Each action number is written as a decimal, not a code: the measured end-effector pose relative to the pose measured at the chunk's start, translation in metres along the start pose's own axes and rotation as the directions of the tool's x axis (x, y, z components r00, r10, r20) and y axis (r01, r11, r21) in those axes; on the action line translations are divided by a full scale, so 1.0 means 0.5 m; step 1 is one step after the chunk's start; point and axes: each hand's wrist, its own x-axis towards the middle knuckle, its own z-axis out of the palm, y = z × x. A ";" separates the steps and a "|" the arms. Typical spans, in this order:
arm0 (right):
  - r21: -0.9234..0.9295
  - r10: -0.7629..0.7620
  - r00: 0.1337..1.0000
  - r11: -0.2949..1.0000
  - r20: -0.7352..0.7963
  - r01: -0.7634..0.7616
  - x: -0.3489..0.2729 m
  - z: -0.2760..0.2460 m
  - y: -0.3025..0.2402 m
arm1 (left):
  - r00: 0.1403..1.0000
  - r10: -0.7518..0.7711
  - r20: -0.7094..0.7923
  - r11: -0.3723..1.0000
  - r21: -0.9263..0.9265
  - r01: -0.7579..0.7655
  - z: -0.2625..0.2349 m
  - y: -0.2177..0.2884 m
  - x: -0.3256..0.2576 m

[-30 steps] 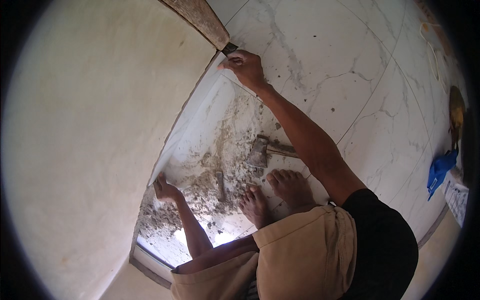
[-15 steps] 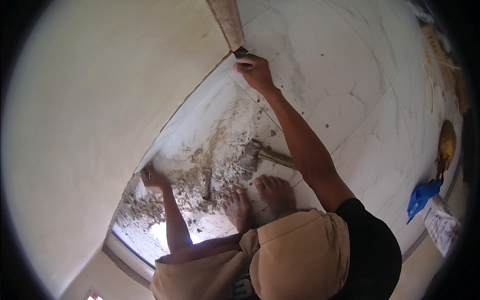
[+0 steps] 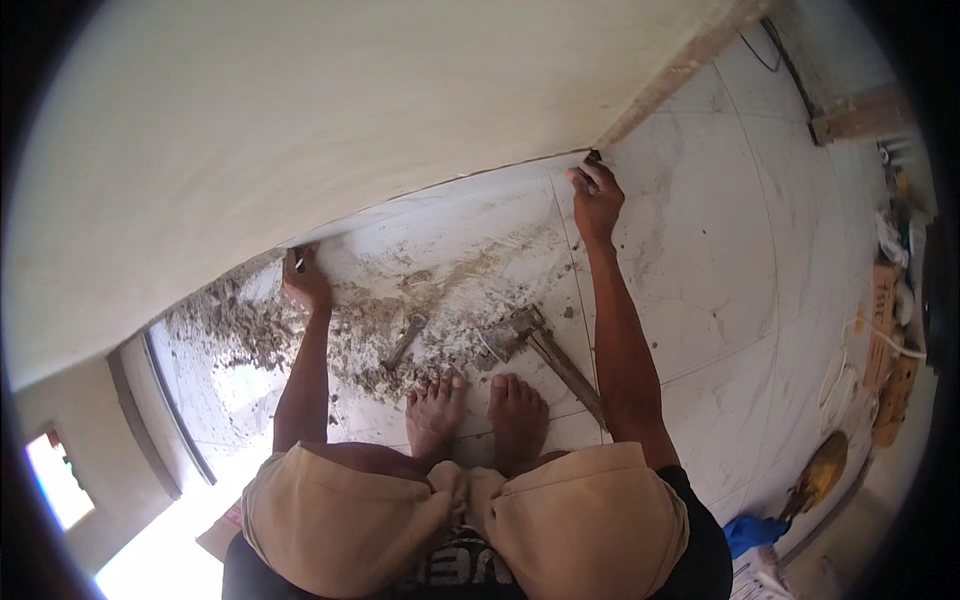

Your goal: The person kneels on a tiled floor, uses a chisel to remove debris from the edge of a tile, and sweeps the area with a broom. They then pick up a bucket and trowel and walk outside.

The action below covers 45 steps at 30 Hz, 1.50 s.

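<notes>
A long white skirting tile (image 3: 425,207) stands along the foot of the wall. My left hand (image 3: 308,282) is closed at its left end, fingers bent against the wall side. At the far right end, by the wall's corner, my right hand (image 3: 598,205) grips the tile with thumb and fingers. Something small and dark shows by the right fingertips, too small to make out. Between my arms, a hatchet (image 3: 512,334) with a wooden handle lies on the floor near my right foot. A short grey metal tool (image 3: 404,342) lies in the mortar crumbs to its left.
Loose mortar (image 3: 240,325) is heaped along the wall on the left and scattered toward my feet. Pale floor tiles (image 3: 700,260) stretch to the right. Brown boxes (image 3: 880,325), white cord, a yellowish rounded object (image 3: 822,468) and a blue cloth (image 3: 752,535) lie along the right side.
The view has turned and shifted, so the wall now runs more across the top. Both hands stay at the tile's ends; hatchet and metal tool look unmoved on the floor.
</notes>
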 end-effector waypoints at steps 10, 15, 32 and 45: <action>-0.138 -0.086 0.995 0.986 0.042 0.091 0.003 -0.013 0.005 | 0.998 -0.059 -0.028 0.998 -0.029 0.058 -0.011 0.028 -0.007; -0.145 0.056 0.996 0.988 0.075 -0.044 0.004 -0.015 -0.004 | 0.991 -0.137 -0.013 0.972 -0.194 0.132 -0.017 0.022 -0.001; -0.247 0.060 0.990 0.969 0.127 -0.027 -0.001 -0.016 -0.051 | 0.979 0.084 0.187 0.865 0.474 -0.165 -0.069 -0.016 -0.031; -0.280 0.046 0.995 0.960 0.086 -0.020 -0.001 -0.010 -0.053 | 0.960 -0.040 0.276 0.812 0.569 -0.130 -0.137 -0.027 -0.007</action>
